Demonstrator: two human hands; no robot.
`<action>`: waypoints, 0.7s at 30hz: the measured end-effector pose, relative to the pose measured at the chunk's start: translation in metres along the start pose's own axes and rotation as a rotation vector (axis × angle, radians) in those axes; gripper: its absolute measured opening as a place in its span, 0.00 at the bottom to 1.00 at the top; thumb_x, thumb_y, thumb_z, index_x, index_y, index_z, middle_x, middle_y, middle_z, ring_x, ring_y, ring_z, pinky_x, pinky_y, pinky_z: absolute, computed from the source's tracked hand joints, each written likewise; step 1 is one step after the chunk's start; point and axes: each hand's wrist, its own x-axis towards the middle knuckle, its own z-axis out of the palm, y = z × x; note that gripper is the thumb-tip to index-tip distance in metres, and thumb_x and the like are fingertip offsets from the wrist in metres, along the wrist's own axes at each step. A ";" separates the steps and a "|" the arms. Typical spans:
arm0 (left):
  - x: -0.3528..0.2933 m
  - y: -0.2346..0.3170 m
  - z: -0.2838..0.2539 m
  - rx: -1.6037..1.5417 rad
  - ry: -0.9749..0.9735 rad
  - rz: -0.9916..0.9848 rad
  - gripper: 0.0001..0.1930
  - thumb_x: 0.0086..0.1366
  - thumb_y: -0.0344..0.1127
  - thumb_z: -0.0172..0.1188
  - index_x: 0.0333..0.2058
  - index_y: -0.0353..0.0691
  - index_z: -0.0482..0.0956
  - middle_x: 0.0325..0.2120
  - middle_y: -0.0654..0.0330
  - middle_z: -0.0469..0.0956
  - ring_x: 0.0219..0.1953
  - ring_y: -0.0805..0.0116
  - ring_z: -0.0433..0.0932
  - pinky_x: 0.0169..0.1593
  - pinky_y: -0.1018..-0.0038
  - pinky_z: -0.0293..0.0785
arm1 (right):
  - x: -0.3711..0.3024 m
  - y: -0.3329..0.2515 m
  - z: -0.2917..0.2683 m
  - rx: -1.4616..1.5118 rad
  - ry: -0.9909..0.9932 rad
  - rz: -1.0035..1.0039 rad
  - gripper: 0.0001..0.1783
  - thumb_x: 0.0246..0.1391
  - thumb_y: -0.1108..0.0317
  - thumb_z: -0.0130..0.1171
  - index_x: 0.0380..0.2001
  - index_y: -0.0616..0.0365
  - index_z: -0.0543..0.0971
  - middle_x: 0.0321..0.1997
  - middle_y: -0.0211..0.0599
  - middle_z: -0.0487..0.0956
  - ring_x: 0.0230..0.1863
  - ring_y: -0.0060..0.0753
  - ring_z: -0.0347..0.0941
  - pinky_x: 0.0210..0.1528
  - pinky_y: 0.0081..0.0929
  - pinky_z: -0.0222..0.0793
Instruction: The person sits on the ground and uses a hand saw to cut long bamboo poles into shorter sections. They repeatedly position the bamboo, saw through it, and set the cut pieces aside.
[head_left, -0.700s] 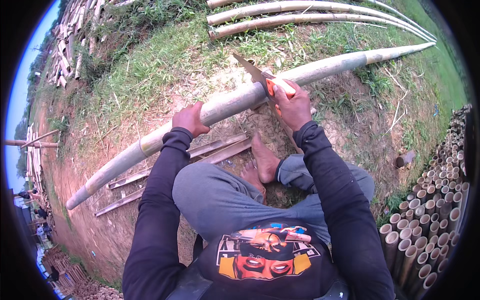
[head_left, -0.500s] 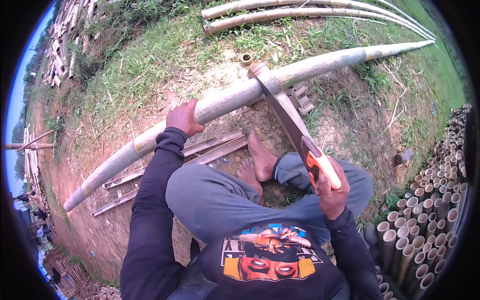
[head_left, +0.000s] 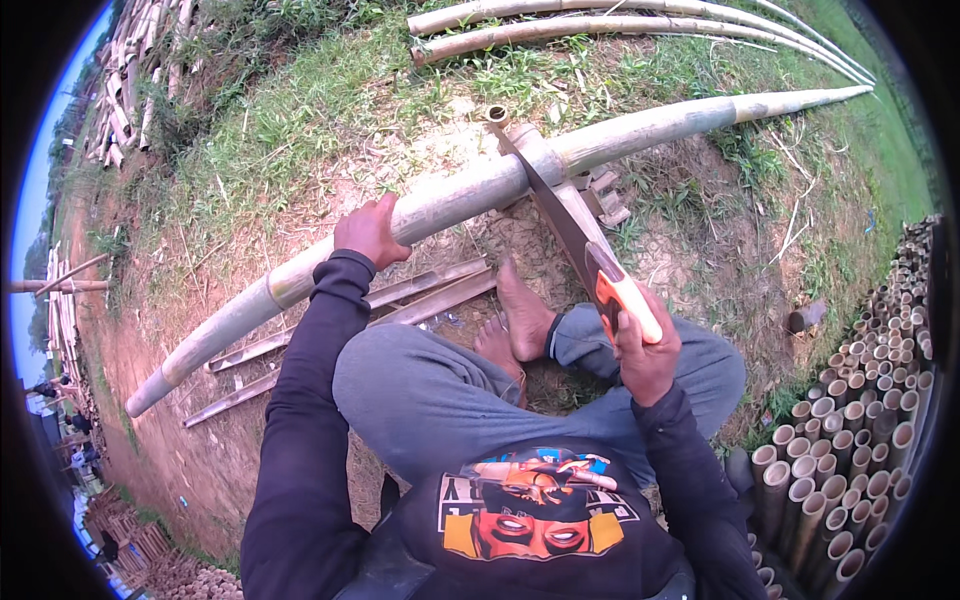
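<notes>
A long, pale bamboo pole (head_left: pixel 455 207) lies across in front of me from lower left to upper right. My left hand (head_left: pixel 370 233) is closed over it left of the middle, thumb on the near side. In my right hand (head_left: pixel 645 345) is the orange and white handle of a handsaw (head_left: pixel 568 222). Its dark blade crosses the pole close to a joint, and the tip sticks out past the far side. How deep the teeth sit in the bamboo I cannot tell. Under the pole by the blade shows a wooden support (head_left: pixel 590 218).
Split bamboo strips (head_left: pixel 440 300) lie beside my bare feet (head_left: pixel 522 310). A short hollow bamboo piece (head_left: pixel 496 115) is beyond the pole. More long poles (head_left: pixel 560 35) rest on the grass at the top. Many cut bamboo tubes (head_left: pixel 830 465) are stacked at the right.
The saw has moved forward, away from me, with my right hand, so more of its tip shows beyond the pole. My left hand and the pole stay nearly in place.
</notes>
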 end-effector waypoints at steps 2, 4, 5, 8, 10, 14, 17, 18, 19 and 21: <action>0.007 0.000 0.004 0.001 0.017 0.012 0.42 0.45 0.50 0.82 0.59 0.47 0.74 0.45 0.49 0.84 0.47 0.45 0.86 0.51 0.53 0.82 | -0.047 -0.029 -0.031 0.105 -0.024 0.008 0.25 0.70 0.71 0.61 0.65 0.73 0.73 0.59 0.49 0.82 0.56 0.33 0.82 0.56 0.29 0.81; 0.006 -0.001 0.006 0.018 0.032 0.003 0.42 0.44 0.51 0.82 0.58 0.47 0.74 0.44 0.49 0.84 0.47 0.46 0.86 0.51 0.54 0.82 | -0.051 -0.038 -0.026 0.000 0.009 0.009 0.24 0.71 0.72 0.60 0.64 0.75 0.72 0.61 0.52 0.81 0.58 0.37 0.83 0.58 0.31 0.81; 0.007 -0.001 0.004 0.022 0.000 -0.006 0.44 0.45 0.51 0.82 0.60 0.47 0.74 0.46 0.49 0.84 0.48 0.46 0.86 0.52 0.54 0.82 | -0.031 -0.026 -0.012 -0.051 0.008 0.039 0.23 0.70 0.71 0.61 0.63 0.74 0.74 0.59 0.50 0.82 0.55 0.33 0.83 0.56 0.29 0.81; 0.005 0.003 -0.003 0.021 -0.035 -0.030 0.47 0.46 0.52 0.81 0.65 0.48 0.72 0.49 0.48 0.84 0.50 0.46 0.85 0.54 0.54 0.81 | 0.083 0.028 0.056 -0.202 0.028 -0.021 0.21 0.68 0.69 0.67 0.59 0.70 0.78 0.53 0.41 0.85 0.46 0.21 0.80 0.49 0.23 0.78; 0.002 0.006 -0.008 0.028 -0.051 -0.058 0.47 0.46 0.52 0.81 0.65 0.49 0.72 0.49 0.49 0.83 0.51 0.47 0.85 0.54 0.54 0.81 | 0.131 0.053 0.086 -0.035 -0.034 -0.080 0.21 0.67 0.68 0.69 0.58 0.66 0.80 0.49 0.36 0.86 0.43 0.18 0.77 0.46 0.21 0.76; -0.001 0.004 -0.007 -0.004 -0.038 -0.036 0.47 0.46 0.52 0.81 0.65 0.50 0.72 0.49 0.49 0.84 0.51 0.47 0.85 0.54 0.54 0.81 | 0.067 0.039 0.049 -0.137 0.019 -0.045 0.21 0.68 0.70 0.66 0.60 0.67 0.79 0.49 0.36 0.85 0.45 0.21 0.79 0.48 0.22 0.76; 0.002 0.000 0.001 -0.004 0.056 0.030 0.41 0.45 0.50 0.81 0.58 0.48 0.74 0.43 0.50 0.84 0.46 0.45 0.86 0.50 0.53 0.81 | -0.028 -0.006 -0.019 0.026 -0.019 0.095 0.24 0.70 0.71 0.62 0.65 0.70 0.73 0.58 0.45 0.82 0.54 0.30 0.81 0.54 0.27 0.80; 0.004 -0.001 0.004 0.002 0.038 0.021 0.41 0.45 0.50 0.81 0.58 0.48 0.74 0.44 0.50 0.84 0.47 0.45 0.86 0.50 0.53 0.81 | -0.050 -0.020 -0.032 0.059 -0.012 0.088 0.25 0.71 0.71 0.61 0.66 0.71 0.72 0.61 0.48 0.81 0.56 0.33 0.81 0.55 0.30 0.81; 0.005 -0.001 0.006 0.008 0.023 0.007 0.41 0.45 0.50 0.81 0.58 0.48 0.74 0.44 0.50 0.84 0.47 0.45 0.86 0.50 0.53 0.81 | -0.058 -0.028 -0.036 -0.009 -0.039 0.115 0.27 0.71 0.70 0.60 0.68 0.72 0.70 0.63 0.50 0.80 0.59 0.37 0.82 0.57 0.32 0.82; 0.006 -0.001 0.007 0.020 0.016 -0.006 0.41 0.45 0.50 0.81 0.58 0.47 0.74 0.44 0.50 0.84 0.47 0.45 0.86 0.50 0.53 0.81 | -0.036 -0.026 -0.019 0.002 -0.030 0.117 0.26 0.71 0.71 0.60 0.67 0.71 0.71 0.62 0.49 0.80 0.58 0.36 0.82 0.56 0.30 0.82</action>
